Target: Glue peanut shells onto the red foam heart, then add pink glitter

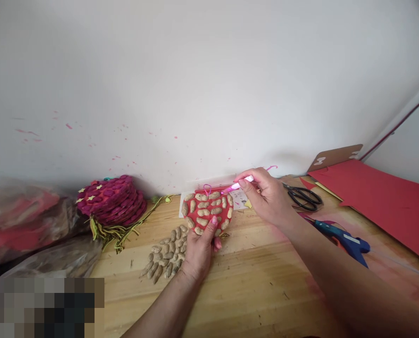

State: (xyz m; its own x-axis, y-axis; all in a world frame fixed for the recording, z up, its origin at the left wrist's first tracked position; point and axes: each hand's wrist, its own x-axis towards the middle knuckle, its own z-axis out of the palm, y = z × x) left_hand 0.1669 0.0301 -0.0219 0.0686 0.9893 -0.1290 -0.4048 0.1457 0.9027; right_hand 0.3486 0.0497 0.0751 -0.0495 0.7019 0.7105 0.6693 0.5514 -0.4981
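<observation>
My left hand grips the lower edge of a red round piece covered with rows of peanuts, its thumb on the front. A small pink loop shows at the top of the piece. In my right hand is a white and pink marker, pinched between thumb and fingers. The pink tip is at or very near a peanut at the upper right; whether it touches I cannot tell. Several loose peanuts lie on the table, left of my left hand.
A stack of purple-magenta pieces with green tassels stands at the left, beside plastic bags. To the right are black-handled scissors, a blue glue gun and red sheets. A white wall closes off the wooden table.
</observation>
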